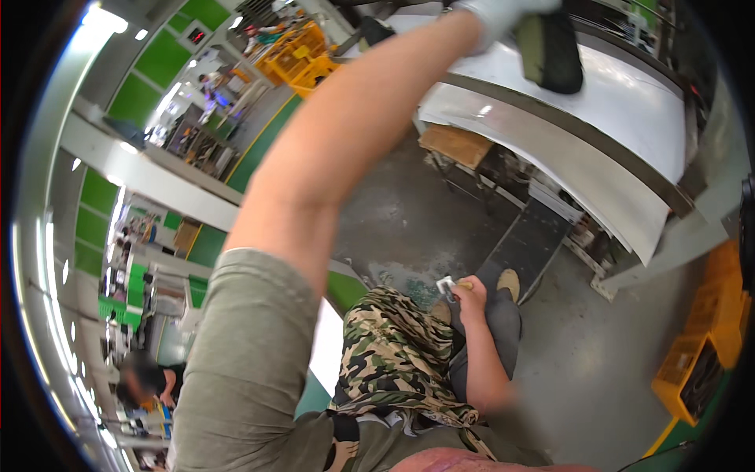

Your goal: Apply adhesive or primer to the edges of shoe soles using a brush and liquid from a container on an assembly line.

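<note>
My left arm stretches up across the view to a sheet-metal machine. A white glove covers my left hand (pixel 501 17), which is partly cut off by the top edge, so its fingers do not show clearly. Right beside it is a dark, block-like thing with an olive side (pixel 548 53), above a pale smooth sheet (pixel 629 94); whether I grip it I cannot tell. Low in front of my camouflage apron (pixel 393 338), my bare right hand (pixel 472 299) is closed around a small tool with a whitish head and yellowish handle (pixel 447 286).
A second curved sheet (pixel 543 149) juts from the machine toward me. Beneath it stand a wooden-topped stool (pixel 456 145) and a dark platform (pixel 527 244). Yellow crates (pixel 692 354) are stacked at right, more yellow crates (pixel 303 59) at far left. Another person (pixel 149 381) is at left.
</note>
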`<state>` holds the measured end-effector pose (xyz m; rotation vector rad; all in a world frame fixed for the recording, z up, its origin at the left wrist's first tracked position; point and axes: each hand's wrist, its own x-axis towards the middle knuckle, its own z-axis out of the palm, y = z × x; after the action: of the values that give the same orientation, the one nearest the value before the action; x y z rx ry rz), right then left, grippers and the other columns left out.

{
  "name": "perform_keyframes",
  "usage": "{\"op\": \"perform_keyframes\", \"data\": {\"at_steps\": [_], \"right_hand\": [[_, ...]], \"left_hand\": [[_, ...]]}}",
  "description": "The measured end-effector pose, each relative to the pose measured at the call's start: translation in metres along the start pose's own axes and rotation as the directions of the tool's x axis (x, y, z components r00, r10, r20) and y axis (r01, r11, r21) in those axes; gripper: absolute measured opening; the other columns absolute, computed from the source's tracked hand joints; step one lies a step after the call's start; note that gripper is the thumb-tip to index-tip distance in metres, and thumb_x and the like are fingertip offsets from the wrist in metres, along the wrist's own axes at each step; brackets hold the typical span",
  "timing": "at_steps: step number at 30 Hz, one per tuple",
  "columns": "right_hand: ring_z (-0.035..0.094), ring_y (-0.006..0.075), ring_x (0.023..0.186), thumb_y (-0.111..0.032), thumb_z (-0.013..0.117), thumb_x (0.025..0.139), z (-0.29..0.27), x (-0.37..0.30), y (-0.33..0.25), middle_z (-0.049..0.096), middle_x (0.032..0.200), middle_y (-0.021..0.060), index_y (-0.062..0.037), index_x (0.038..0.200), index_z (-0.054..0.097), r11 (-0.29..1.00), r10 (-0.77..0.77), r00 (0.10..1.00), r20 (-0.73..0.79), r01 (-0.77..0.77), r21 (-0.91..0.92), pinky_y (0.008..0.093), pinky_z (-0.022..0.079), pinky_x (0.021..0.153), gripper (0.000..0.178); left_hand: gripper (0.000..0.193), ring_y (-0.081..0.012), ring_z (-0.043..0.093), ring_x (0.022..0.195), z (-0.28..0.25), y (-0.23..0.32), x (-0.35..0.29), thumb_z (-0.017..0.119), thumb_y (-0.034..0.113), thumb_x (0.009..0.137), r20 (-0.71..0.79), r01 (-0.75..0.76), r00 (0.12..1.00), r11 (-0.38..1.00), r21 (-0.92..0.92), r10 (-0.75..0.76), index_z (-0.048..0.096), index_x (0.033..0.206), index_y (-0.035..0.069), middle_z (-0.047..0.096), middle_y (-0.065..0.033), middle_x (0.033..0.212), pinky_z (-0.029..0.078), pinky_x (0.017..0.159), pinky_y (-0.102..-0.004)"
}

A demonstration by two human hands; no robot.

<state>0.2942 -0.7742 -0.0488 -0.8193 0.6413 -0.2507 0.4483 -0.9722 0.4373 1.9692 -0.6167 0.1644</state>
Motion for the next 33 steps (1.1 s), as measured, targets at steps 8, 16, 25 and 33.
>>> {"op": "perform_keyframes", "data": {"at_steps": [8,16,25,33], "right_hand": [[0.054,0.0102,0.057,0.004,0.068,0.076,0.005,-0.012,-0.012,0.057,0.07,0.0012,-0.0082,0.081,0.055,0.999,-0.002,0.999,0.04,0.0,0.043,0.0244,0.04,0.051,0.02],[0.054,0.015,0.054,-0.009,0.066,0.083,-0.028,0.016,0.011,0.057,0.068,0.003,-0.0096,0.084,0.058,0.994,0.011,1.0,-0.001,-0.011,0.107,0.0296,0.045,0.05,0.008],[0.06,0.0192,0.07,-0.015,0.063,0.09,-0.035,0.006,0.0,0.064,0.081,0.0032,-0.0115,0.088,0.061,0.973,0.228,0.972,0.048,-0.227,-0.028,0.0397,0.049,0.066,0.005],[0.064,0.0255,0.081,-0.019,0.061,0.091,-0.039,-0.042,-0.021,0.069,0.09,0.0048,-0.013,0.096,0.065,0.956,0.283,0.935,0.215,-0.292,0.011,0.0473,0.049,0.078,0.009]], "left_hand": [[0.032,-0.0232,0.069,0.096,-0.074,-0.057,-0.01,0.069,0.021,0.086,0.343,-0.669,0.707,0.742,0.044,0.618,0.069,0.115,0.009,0.07,-0.0163,0.11,0.054,0.085,-0.0366],[0.028,-0.0235,0.072,0.093,-0.26,-0.226,-0.313,0.069,0.011,0.091,0.393,-0.323,0.865,0.946,-0.039,0.312,0.067,0.118,0.005,0.073,-0.0108,0.107,0.056,0.081,-0.0306],[0.034,-0.0189,0.073,0.078,-0.395,-0.411,-0.628,0.057,0.031,0.099,-0.107,0.719,0.165,0.194,-0.667,-0.98,0.062,0.122,0.007,0.073,-0.0092,0.106,0.05,0.063,-0.0268],[0.041,-0.0255,0.067,0.101,-0.366,-0.49,-0.63,0.066,0.039,0.093,0.0,0.511,0.261,0.138,-0.849,-0.965,0.06,0.12,0.009,0.069,-0.0088,0.117,0.048,0.085,-0.0376]]}}
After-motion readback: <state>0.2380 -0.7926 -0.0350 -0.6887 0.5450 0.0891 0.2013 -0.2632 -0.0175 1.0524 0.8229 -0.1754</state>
